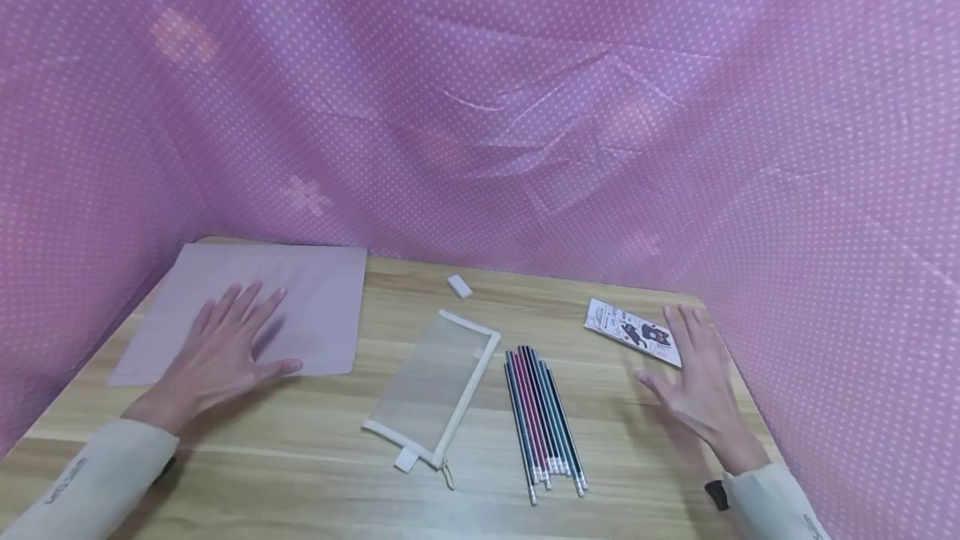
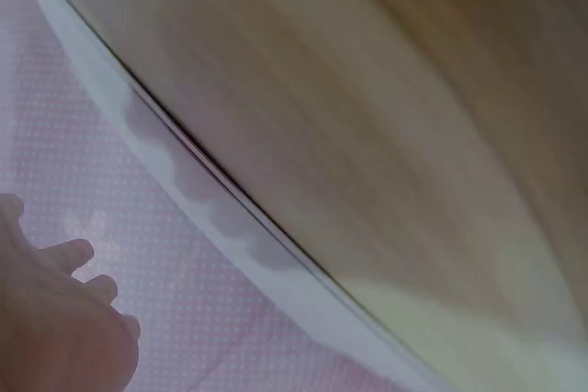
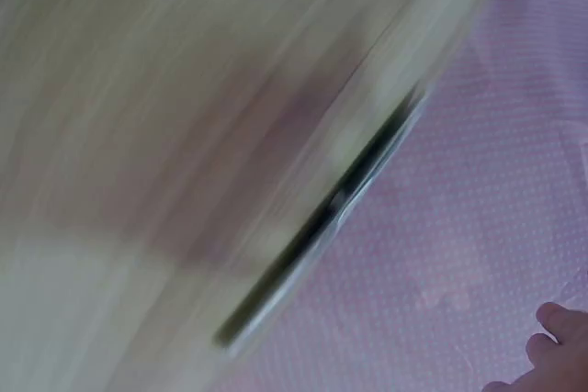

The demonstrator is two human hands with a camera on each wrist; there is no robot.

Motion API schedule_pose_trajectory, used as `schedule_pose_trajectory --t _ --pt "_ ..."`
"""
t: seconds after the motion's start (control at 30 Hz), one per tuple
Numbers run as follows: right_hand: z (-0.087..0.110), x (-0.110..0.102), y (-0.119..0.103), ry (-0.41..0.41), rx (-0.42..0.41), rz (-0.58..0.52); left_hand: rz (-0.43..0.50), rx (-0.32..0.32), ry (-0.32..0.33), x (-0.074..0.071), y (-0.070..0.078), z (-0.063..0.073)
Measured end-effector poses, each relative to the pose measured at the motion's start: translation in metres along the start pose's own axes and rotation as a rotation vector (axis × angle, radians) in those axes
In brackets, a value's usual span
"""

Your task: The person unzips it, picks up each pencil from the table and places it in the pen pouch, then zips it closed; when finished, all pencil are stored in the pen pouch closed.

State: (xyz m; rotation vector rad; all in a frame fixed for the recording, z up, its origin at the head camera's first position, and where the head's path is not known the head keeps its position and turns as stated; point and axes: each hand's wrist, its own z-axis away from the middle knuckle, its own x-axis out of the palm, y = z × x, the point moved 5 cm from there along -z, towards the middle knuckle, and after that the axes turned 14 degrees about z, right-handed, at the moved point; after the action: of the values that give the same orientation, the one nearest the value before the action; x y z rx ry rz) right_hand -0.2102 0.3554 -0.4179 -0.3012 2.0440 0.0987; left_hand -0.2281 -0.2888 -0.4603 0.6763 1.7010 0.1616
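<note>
My left hand (image 1: 227,357) is spread, palm down, over a pale sheet (image 1: 322,298) at the table's left, its shadow showing beside the fingers. In the left wrist view the hand (image 2: 64,319) appears at the lower left corner. On the right, my other hand (image 1: 697,382) has its fingers extended beside a flat white packet (image 1: 630,330) printed with dark cartoon animals, overlapping its right end in the head view. Only some fingertips of that hand (image 3: 551,355) show in the right wrist view. Neither hand grips anything.
Between the hands lie a mesh zip pouch (image 1: 431,386) with cream edging and a bundle of several pencils (image 1: 536,407) with eraser ends toward me. A small white eraser (image 1: 460,286) lies farther back. Pink dotted cloth (image 1: 480,107) hangs around the wooden table (image 1: 300,457).
</note>
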Motion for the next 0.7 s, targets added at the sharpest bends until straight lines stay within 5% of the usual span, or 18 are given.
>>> schedule_pose_trajectory --t 0.27,0.4,0.53,0.7 --pt "-0.008 -0.005 -0.018 -0.004 0.171 -0.228 0.26 -0.069 -0.001 0.003 0.019 -0.011" --pt "-0.01 -0.005 -0.029 0.006 0.25 -0.435 0.347 -0.115 0.008 0.004 0.033 -0.013" --pt "-0.011 -0.004 -0.047 -0.003 0.245 -0.668 0.384 -0.064 0.024 0.009 0.052 -0.015" --pt "-0.015 -0.002 -0.078 -0.019 0.18 -0.772 0.398 0.072 0.046 0.021 0.081 -0.015"
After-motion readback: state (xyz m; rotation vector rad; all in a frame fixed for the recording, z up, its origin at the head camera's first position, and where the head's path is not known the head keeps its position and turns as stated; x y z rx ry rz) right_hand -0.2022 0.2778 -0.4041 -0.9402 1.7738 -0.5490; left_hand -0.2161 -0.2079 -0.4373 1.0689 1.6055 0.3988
